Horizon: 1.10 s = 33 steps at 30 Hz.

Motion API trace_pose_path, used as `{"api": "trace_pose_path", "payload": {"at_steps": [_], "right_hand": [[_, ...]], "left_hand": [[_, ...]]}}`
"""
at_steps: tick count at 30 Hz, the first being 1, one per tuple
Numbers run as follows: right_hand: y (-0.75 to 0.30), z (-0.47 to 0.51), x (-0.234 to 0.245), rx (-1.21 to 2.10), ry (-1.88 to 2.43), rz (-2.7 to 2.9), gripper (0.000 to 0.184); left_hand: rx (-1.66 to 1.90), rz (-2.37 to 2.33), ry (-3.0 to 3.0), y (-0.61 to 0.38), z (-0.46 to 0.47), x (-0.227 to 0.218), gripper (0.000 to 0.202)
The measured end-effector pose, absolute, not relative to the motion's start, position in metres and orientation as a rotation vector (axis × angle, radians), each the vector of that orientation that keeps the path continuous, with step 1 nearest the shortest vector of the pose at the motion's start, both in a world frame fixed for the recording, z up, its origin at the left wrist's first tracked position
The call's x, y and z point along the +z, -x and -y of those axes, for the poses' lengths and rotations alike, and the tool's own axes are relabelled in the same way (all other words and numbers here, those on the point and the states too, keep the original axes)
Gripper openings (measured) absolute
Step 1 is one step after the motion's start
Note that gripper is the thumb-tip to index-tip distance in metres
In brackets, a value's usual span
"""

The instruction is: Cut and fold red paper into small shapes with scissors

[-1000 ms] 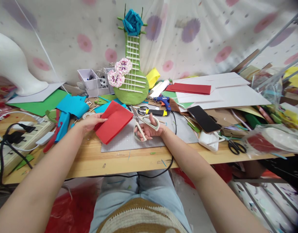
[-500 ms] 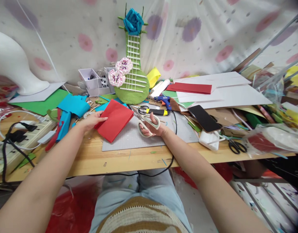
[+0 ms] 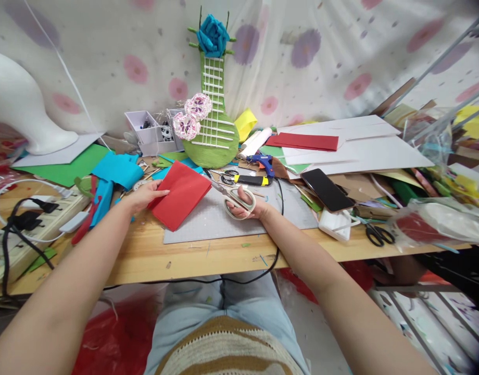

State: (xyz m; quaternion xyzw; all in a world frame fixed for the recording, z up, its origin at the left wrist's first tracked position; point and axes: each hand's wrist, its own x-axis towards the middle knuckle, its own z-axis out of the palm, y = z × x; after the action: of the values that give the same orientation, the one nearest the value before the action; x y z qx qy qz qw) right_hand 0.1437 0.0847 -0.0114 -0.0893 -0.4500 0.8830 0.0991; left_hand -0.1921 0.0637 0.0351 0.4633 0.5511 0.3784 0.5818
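Observation:
My left hand (image 3: 146, 195) pinches the left edge of a folded sheet of red paper (image 3: 180, 195), thumb on top. The sheet is tilted above a grey cutting mat (image 3: 212, 226). My right hand (image 3: 252, 204) has its fingers through the pale handles of a pair of scissors (image 3: 230, 195). The blades point left, and their tips are at or close to the paper's right corner; whether they touch it I cannot tell. Just behind the scissors lie a black-and-yellow utility knife (image 3: 252, 180) and a blue glue gun (image 3: 265, 162).
A green guitar-shaped craft piece (image 3: 212, 125) stands at the back beside a white organizer box (image 3: 140, 127). On the left are a power strip (image 3: 48, 226) and blue paper (image 3: 120, 169). To the right lie a phone (image 3: 326, 190), black scissors (image 3: 378, 234) and white boards (image 3: 380, 151).
The red paper and my left hand have shifted slightly left, away from my right hand. The scissors' handles have come closer together.

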Motion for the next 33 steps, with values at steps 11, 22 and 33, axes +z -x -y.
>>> {"api": "trace_pose_path", "payload": {"at_steps": [11,22,33], "right_hand": [[-0.147,-0.076,0.004,2.665,0.118,1.412,0.082],[-0.151,-0.069,0.009,2.635,0.132,1.488,0.086],[-0.148,-0.069,0.009,2.601,0.084,1.517,0.084]], "left_hand": [[0.911,-1.259,-1.044,0.193,-0.065,0.034,0.058],[0.921,-1.265,-1.009,0.189,-0.061,0.037,0.052],[0.760,-1.239,-1.102,0.167,-0.056,0.040,0.054]]}}
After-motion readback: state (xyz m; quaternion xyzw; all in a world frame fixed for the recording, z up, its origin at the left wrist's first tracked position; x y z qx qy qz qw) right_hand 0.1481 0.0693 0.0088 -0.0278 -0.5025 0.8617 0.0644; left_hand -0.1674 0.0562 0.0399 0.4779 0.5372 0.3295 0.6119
